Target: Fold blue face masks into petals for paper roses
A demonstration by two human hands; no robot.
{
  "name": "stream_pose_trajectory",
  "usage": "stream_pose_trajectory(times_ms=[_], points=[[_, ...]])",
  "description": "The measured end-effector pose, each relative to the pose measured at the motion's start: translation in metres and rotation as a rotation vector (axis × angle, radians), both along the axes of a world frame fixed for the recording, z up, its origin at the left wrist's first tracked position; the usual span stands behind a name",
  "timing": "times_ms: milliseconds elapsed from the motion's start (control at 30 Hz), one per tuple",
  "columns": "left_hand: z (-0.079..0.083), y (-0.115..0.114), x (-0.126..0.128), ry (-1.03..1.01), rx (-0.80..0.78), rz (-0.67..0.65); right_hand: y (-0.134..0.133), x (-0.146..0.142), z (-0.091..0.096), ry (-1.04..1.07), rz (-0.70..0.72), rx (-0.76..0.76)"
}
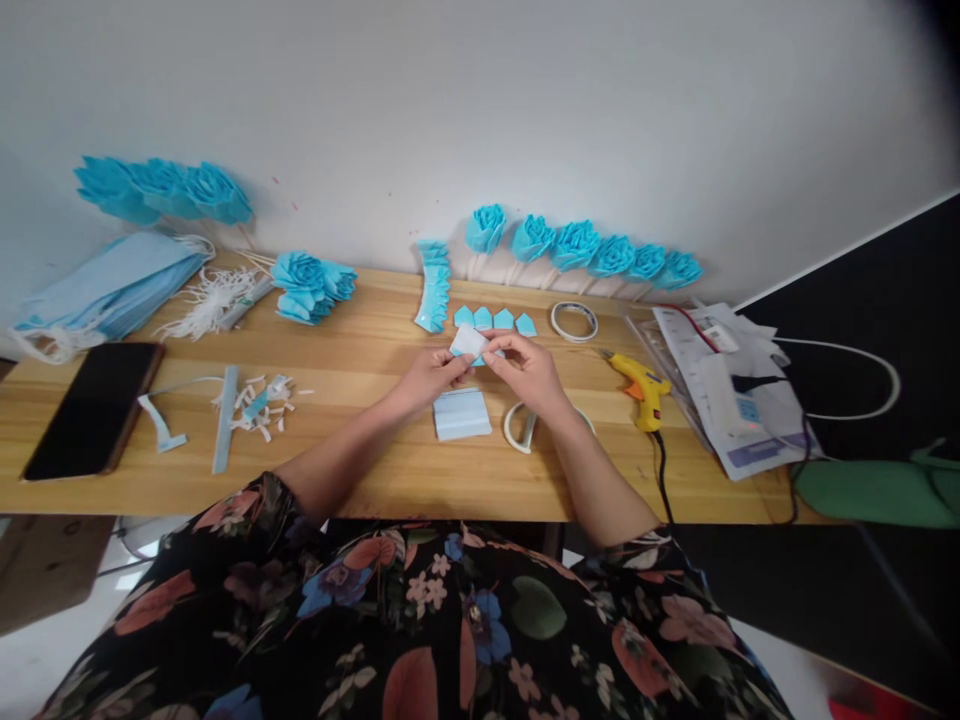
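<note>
Both hands meet over the middle of the wooden table (360,360). My left hand (429,378) and my right hand (529,368) pinch a small pale blue piece of folded material (469,343) between their fingertips, held just above the table. Below the hands lies a stack of pale blue rectangular pieces (461,414). Beyond the held piece, a row of small folded blue petals (495,320) rests on the table. White-handled scissors (520,427) lie under my right wrist.
Blue fabric roses (585,245) lean on the wall; more roses (311,283) and a stack of blue face masks (105,285) sit left. A phone (94,408), cut scraps (259,405), tape roll (574,320), yellow glue gun (641,388) and papers (724,385) lie around.
</note>
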State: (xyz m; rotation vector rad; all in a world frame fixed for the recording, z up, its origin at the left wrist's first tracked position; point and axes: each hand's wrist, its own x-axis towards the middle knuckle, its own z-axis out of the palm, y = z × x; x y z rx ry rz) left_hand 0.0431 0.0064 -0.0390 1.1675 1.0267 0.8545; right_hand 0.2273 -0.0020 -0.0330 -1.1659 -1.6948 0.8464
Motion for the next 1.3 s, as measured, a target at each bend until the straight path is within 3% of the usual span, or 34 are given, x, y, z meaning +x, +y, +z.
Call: stream_pose_trajectory(times_ms=[133,467,833,1167,1300], points=[[-0.0001,0.0002,0.0002,0.027,-0.009,-0.012,0.0008,0.0001,-0.0047,0.030,-0.014,-0.082],[0.0054,-0.0035,-0.0020,-0.001,0.044,-0.048,0.0017,-0.0029,0.0002,0.204,-0.007,-0.117],[0.0042,-0.0006,-0.0020,-0.095,0.105,0.084,0.0016,-0.0072,-0.0026,0.268,0.073,-0.242],[0.0045,-0.0034,-0.0036,-0.086,0.067,0.047,0.0030,-0.0039,-0.0052,0.281,0.063,-0.216],[0.0031,-0.0030,-0.0042,0.002,0.052,-0.044,0.0025,0.0014,-0.0054,0.232,0.020,-0.223]])
